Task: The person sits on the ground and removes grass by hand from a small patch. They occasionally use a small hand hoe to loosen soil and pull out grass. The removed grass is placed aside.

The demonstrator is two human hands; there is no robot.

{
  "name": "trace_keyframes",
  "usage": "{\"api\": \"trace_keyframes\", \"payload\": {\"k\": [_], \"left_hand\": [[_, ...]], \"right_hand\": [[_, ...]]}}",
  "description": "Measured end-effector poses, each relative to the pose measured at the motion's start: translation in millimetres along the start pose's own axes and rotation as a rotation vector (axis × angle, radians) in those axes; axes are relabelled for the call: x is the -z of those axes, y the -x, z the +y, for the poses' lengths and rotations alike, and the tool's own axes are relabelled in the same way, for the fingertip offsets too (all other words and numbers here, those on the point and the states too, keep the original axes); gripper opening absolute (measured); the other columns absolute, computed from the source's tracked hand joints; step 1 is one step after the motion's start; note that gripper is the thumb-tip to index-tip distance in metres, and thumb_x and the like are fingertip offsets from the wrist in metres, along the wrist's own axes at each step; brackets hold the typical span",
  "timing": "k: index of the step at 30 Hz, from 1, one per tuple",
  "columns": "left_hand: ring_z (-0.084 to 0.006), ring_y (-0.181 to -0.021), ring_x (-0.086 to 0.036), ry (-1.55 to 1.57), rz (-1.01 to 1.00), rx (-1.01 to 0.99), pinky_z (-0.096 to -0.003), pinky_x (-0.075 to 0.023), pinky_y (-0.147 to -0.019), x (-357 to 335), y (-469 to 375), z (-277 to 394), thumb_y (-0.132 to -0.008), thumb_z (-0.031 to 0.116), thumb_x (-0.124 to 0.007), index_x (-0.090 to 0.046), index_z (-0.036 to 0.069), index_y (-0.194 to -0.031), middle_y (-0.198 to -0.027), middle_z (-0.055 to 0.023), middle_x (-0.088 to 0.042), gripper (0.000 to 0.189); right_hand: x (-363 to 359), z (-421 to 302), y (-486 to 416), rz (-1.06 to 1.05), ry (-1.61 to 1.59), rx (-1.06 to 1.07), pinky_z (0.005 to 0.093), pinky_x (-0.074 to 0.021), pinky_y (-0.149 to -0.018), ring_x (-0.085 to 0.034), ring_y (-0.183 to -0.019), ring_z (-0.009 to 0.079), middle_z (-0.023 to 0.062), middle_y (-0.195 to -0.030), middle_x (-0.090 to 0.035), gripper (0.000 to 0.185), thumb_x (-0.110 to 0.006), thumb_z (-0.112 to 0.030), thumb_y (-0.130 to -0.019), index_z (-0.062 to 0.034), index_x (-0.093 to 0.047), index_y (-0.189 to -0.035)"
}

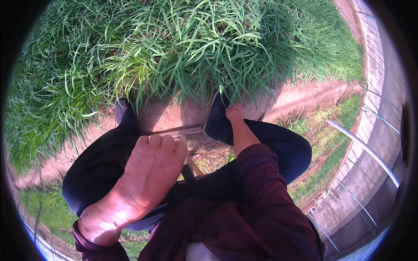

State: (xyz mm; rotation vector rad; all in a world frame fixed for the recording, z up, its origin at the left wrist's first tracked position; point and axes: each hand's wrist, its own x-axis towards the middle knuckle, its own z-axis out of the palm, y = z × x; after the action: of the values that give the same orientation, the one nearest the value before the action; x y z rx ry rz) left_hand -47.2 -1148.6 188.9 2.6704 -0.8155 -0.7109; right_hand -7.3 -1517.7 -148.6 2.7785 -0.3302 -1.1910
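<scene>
My left hand (156,168) is close to the camera, over my left thigh, its back turned up and the fingers curled down. Its palm is hidden, so I cannot tell whether it holds anything. Farther forward, my right hand (235,112) is low beside my right shoe (218,112), at the near edge of the green plants (202,49). Its fingers point away and are mostly hidden. The plants have long flat leaves, like Chinese chives, and hang over the bare soil (166,115). Between my bent legs shows a wooden frame (183,131), perhaps part of a low stool.
My left shoe (124,109) stands at the plants' edge. A soil strip (303,94) runs rightward, with shorter green growth (336,166) behind it. Pale curved poles (365,148) and a low wall (375,65) line the right side.
</scene>
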Motion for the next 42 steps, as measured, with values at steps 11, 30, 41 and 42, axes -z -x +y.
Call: {"api": "trace_keyframes", "payload": {"k": [11, 30, 41, 42], "left_hand": [[-0.024, -0.095, -0.065, 0.032, -0.005, 0.006, -0.0381, -0.0489, -0.083, 3, 1, 3, -0.084, 0.01, -0.068, -0.064, 0.008, -0.099, -0.093, -0.0063, -0.064, 0.016], [-0.0216, -0.092, -0.064, 0.011, 0.042, 0.038, -0.0377, -0.0478, -0.081, 5, 23, 0, -0.086, 0.013, -0.067, -0.065, 0.008, -0.104, -0.091, -0.0047, -0.062, 0.019], [-0.0218, -0.094, -0.064, -0.01, 0.007, 0.032, -0.0372, -0.0481, -0.083, 4, 9, 4, -0.087, 0.012, -0.066, -0.067, 0.007, -0.107, -0.093, -0.005, -0.064, 0.02], [-0.0217, -0.094, -0.064, -0.017, 0.005, 0.033, -0.0373, -0.0481, -0.083, 6, 8, 5, -0.087, 0.012, -0.066, -0.067, 0.007, -0.107, -0.093, -0.005, -0.064, 0.02]], "right_hand": [[23, -22, 35, 0.145, -0.345, -0.117, 0.0497, -0.055, -0.103, -0.068, -0.12, 0.0445, 0.0264, -0.125, -0.072, 0.038, -0.069, -0.03, -0.088, 0.0, -0.075, -0.111], [27, -4, 18, -0.024, 0.067, 0.118, 0.0459, -0.052, -0.108, -0.067, -0.124, 0.037, 0.0171, -0.129, -0.073, 0.05, -0.068, -0.05, -0.092, -0.0074, -0.079, -0.117], [-6, 8, 6, 0.022, -0.205, -0.012, 0.0451, -0.0483, -0.113, -0.06, -0.133, 0.0419, 0.0259, -0.138, -0.066, 0.051, -0.075, -0.041, -0.092, 0.0003, -0.074, -0.122], [-7, 8, 6, 0.045, -0.22, -0.021, 0.0452, -0.0486, -0.113, -0.06, -0.133, 0.0423, 0.0262, -0.139, -0.066, 0.051, -0.075, -0.04, -0.093, 0.0003, -0.073, -0.124]]}}
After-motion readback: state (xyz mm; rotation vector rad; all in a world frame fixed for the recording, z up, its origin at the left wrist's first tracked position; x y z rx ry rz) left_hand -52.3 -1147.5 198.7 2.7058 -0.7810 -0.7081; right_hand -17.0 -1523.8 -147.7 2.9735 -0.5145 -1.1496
